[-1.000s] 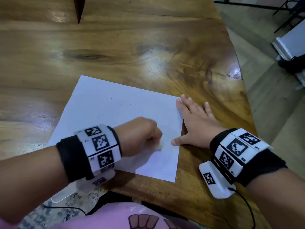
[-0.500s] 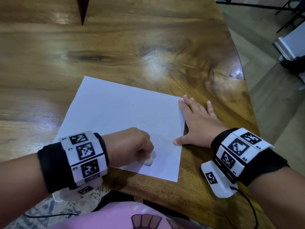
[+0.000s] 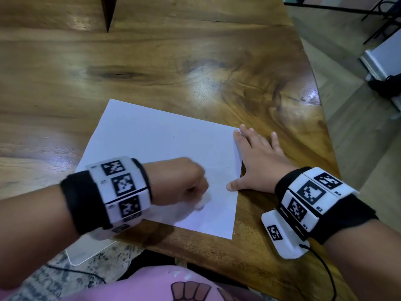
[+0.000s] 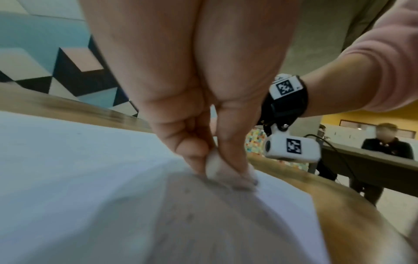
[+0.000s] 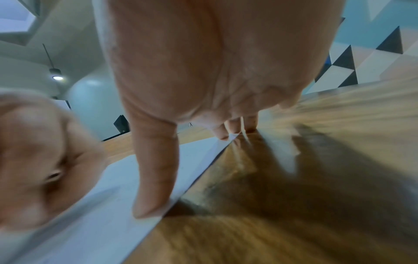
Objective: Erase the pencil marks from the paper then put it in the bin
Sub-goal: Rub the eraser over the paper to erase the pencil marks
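A glossy wooden table (image 3: pixel 195 61) fills the head view, with a white sheet of paper (image 3: pixel 152 137) lying flat near its front edge. The left hand (image 3: pixel 175 181) is curled into a fist over the lower part of the sheet, pinching a small white eraser (image 3: pixel 200 203) against it. The right hand (image 3: pixel 258 166) lies flat with fingers spread, thumb and forefinger on the paper's right edge.

In the left wrist view, thumb and fingers (image 4: pixel 196 150) clamp the eraser (image 4: pixel 213 166), its tip apparently touching the paper (image 4: pixel 68 178), though blur softens the contact.

In the right wrist view, the right thumb (image 5: pixel 156 178) presses the paper (image 5: pixel 113 187) edge; the other fingertips (image 5: pixel 220 132) rest by its far corner.
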Demonstrator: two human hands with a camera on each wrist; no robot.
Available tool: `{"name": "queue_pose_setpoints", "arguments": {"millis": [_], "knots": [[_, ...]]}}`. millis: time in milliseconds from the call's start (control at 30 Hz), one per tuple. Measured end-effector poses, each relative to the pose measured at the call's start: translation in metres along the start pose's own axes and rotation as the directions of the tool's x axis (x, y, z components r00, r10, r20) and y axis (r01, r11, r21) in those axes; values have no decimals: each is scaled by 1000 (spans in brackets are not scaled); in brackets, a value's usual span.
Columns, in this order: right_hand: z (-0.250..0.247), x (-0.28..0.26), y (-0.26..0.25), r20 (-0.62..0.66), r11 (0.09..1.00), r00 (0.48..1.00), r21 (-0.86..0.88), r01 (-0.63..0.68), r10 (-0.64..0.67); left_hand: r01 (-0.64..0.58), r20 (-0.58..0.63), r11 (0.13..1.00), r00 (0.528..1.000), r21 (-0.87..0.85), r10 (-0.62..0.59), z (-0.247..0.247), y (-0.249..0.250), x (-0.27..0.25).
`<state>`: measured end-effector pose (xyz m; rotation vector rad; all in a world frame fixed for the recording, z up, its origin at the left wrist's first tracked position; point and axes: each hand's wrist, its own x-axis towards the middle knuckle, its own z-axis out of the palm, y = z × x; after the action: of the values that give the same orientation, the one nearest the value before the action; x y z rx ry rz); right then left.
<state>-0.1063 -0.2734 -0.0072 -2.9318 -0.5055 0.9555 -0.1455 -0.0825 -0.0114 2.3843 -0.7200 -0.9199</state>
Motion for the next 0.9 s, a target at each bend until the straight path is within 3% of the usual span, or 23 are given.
{"name": "queue_pose_setpoints", "arguments": {"millis": [67,133,300,400,533,600,633,667,733,767,800,900], "knots": [[0,-1,-1,3,1000,1000,0,-5,5,-25,-128,999,991,27,28,-9,13,12],[0,-1,-1,8,1000,1000,0,-10,10,-44,-175,998,983,50,52,-8,15,17],[-1,-1,-1,13,1000,1000,-5,-9,9,-156,-61,955,982,252,177,17,0,-6],[-1,-1,-2,12,1000,1000,-14,-5,5,-148,-32,983,988,111,152,17,2,-2],[-1,-2,-2,14,1000,1000,-22,-8,9,-62,-119,996,990,57,68,5,5,3],[-1,-2,-2,16,1000,1000,-19,-8,9,-6,-53,1000,999,-8,5,12,1,-1],[-1,-2,-2,16,1000,1000,-17,-8,8,6,-38,998,999,58,-3,16,-2,-5],[-1,-2,-2,17,1000,1000,-17,-7,8,-2,7,992,1000,128,1,18,-5,-10],[-2,-2,-2,19,1000,1000,-21,-8,8,-46,46,996,998,76,43,18,-10,-16],[-2,-2,-3,20,1000,1000,-22,-7,8,-83,8,994,997,76,83,17,-11,-13],[-2,-2,-3,19,1000,1000,-21,-7,7,-40,-42,999,998,-19,39,13,-8,-10],[-1,-2,-2,18,1000,1000,-20,-8,8,-71,-141,997,987,26,74,3,-7,-9]]}}
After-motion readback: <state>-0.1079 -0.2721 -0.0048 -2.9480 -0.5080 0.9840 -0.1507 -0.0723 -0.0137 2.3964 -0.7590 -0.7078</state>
